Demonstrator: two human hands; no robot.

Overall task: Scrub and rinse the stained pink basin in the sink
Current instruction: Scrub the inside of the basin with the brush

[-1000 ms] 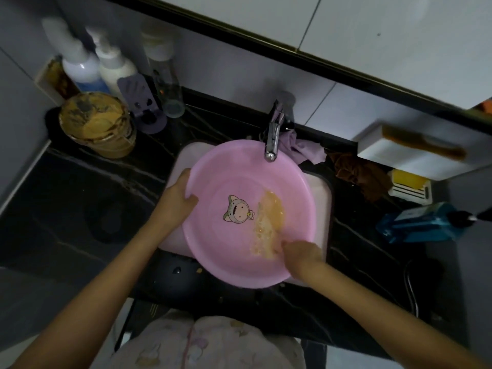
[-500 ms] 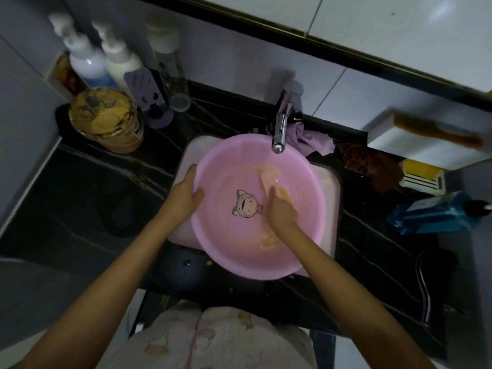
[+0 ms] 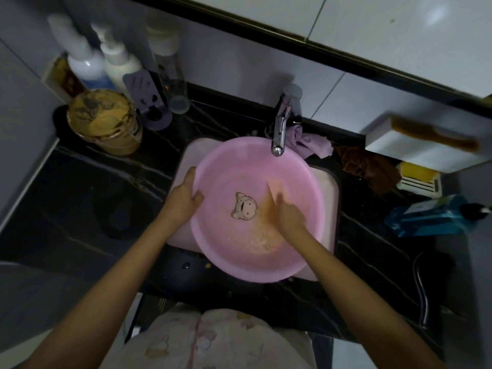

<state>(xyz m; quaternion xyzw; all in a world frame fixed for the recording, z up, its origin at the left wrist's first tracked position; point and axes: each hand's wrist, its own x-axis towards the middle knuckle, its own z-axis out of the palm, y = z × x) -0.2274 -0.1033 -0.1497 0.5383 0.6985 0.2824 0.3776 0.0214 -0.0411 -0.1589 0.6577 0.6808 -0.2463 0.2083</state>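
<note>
the left hand (image 3: 183, 201) gripped the rim of the pink basin (image 3: 239, 265); the blurred right hand (image 3: 288, 213) pressed on the orange stain (image 3: 266, 242), its grip unclear. scrubbing looked unfinished; rinsing remained.

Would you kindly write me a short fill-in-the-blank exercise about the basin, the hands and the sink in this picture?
The left hand grips the rim of the ____ basin. The orange stain inside the basin lies right beside the ____ hand. The metal ____ hangs over the basin's far rim.
Missing words: pink; right; tap.
</note>
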